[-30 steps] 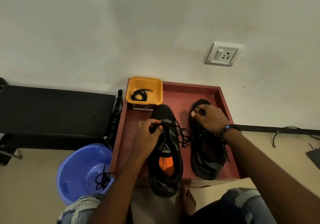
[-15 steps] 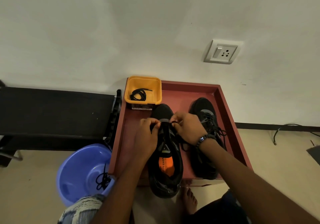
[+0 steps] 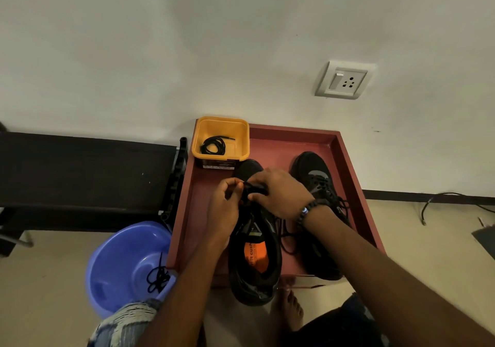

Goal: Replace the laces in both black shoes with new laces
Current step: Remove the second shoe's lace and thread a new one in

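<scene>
Against a pale wall, on a red tray [image 3: 345,159], two black shoes: right shoe [image 3: 316,183] laced, left shoe [image 3: 254,261] under both hands. Left hand [image 3: 223,207] and right hand [image 3: 278,196] pinching a black lace [image 3: 255,187] near the toe eyelets. Best to keep both ends even, feed tip-first, pull snug without twisting. Spare lace [image 3: 213,145] waiting in the yellow tub [image 3: 242,132].

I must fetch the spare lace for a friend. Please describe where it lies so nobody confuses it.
Find the red tray against the wall. At its far left corner stands a yellow tub; the coiled black lace lies inside. Another lace lies in the blue basin on the floor.
</scene>
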{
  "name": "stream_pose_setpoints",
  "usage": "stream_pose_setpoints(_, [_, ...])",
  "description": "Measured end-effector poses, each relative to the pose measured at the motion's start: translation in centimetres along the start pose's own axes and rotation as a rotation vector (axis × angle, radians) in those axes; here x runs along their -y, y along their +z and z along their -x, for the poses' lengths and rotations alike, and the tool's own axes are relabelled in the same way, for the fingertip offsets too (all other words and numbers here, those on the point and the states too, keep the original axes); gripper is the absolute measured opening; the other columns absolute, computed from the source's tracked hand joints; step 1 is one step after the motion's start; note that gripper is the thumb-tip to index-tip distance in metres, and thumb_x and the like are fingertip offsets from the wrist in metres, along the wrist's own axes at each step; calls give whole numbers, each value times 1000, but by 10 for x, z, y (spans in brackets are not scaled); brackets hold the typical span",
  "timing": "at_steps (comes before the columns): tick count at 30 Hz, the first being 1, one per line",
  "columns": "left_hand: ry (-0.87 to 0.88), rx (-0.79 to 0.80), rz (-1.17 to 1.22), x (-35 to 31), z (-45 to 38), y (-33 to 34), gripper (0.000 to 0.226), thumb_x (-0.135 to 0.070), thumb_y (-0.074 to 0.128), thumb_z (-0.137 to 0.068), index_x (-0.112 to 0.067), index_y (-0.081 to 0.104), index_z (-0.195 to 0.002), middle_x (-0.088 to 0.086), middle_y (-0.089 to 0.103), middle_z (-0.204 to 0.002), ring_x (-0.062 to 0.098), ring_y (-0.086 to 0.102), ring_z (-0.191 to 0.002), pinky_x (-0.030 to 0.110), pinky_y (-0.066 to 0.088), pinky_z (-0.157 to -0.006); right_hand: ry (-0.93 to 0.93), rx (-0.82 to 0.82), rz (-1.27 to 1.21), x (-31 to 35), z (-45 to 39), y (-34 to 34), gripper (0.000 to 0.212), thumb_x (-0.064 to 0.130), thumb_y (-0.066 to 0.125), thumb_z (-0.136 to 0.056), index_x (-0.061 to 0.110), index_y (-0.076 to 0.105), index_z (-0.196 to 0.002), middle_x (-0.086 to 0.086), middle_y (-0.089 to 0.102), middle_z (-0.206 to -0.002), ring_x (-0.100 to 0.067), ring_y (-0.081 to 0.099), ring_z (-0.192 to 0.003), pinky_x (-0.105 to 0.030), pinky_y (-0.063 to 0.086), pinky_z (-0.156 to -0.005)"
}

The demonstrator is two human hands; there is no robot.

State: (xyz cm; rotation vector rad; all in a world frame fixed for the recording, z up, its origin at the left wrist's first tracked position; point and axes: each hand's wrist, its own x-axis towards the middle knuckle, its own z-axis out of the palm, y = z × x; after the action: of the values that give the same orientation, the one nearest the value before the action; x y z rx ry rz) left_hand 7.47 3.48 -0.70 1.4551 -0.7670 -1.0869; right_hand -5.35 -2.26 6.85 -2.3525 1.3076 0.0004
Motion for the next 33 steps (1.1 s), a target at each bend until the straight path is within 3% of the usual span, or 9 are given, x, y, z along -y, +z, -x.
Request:
stream_pose_setpoints(5, [10,57,-152,10,-9,-2,18,-37,65,-86,-35,63,-103,4,62,-116,10,66,-102,35,58,-88,15,108,-135,10,-31,-19,21,30,52,-101,14,66,-98,0,69,-90,-11,56,-72,-24,40,-64])
stream_pose_setpoints(9, [64,90,-330,9,-4,1,14,-26,67,-91,-24,63,-105,-8,47,-113,-14,51,-96,1,42,-79,-4,187,-148,28,-37,-37,29,33,48,-103,12,65,-93,5,60,-78,-7,50,-68,-22,38,-62])
stream_pose_setpoints(12, [110,44,-376,11,-4,2,14,-22,65,-94,-21,65,-108,-7,44,-112,-10,48,-96,-4,36,-76,-26,100,-376,49,-41,-55,27,30,49,-102,13,61,-86,3,56,-78,-10,49,-71,-28,44,-72])
stream_pose_setpoints(16, [104,-4,-435,11,-7,2,21,-30,54,-100,-17,67,-112,-7,47,-113,0,50,-97,0,36,-75,-70,-57,-681,70,-45,-78,22,26,54,-101,11,63,-87,7,53,-69,-4,48,-61,-21,43,-61])
stream_pose_setpoints(21, [75,-11,-267,7,-5,0,24,-34,51,-101,-25,73,-97,2,66,-103,10,65,-90,29,55,-80,-141,-53,-248,49,-52,-76,26,40,62,-95,17,65,-105,9,56,-79,-10,52,-74,-24,41,-65])
stream_pose_setpoints(24, [-39,-9,35,-9,4,-2,22,-32,54,-100,-14,67,-95,5,69,-93,12,64,-80,25,50,-69,-111,-3,80,26,-58,-82,19,30,66,-91,25,64,-109,3,61,-99,-17,57,-91,-27,43,-73])
stream_pose_setpoints(28, [-80,-85,372,-21,1,-13,20,-31,52,-100,-17,62,-90,-1,65,-82,12,58,-72,29,44,-68,-18,-284,398,-1,-57,-95,38,23,64,-87,29,55,-124,-4,49,-127,-27,50,-114,-41,37,-98])
stream_pose_setpoints(30, [-142,-186,456,-21,-1,-17,22,-32,50,-101,-18,61,-89,-1,63,-80,12,57,-70,28,43,-65,-9,-304,431,-4,-50,-90,46,22,67,-85,27,49,-127,-5,43,-131,-27,49,-113,-42,38,-99])
stream_pose_setpoints(33, [-239,-262,384,-17,-3,-17,25,-35,45,-103,-20,63,-95,-1,64,-87,12,57,-74,28,42,-65,-46,-124,174,5,-29,-66,16,26,64,-91,23,55,-104,3,52,-110,-15,54,-94,-33,50,-89])
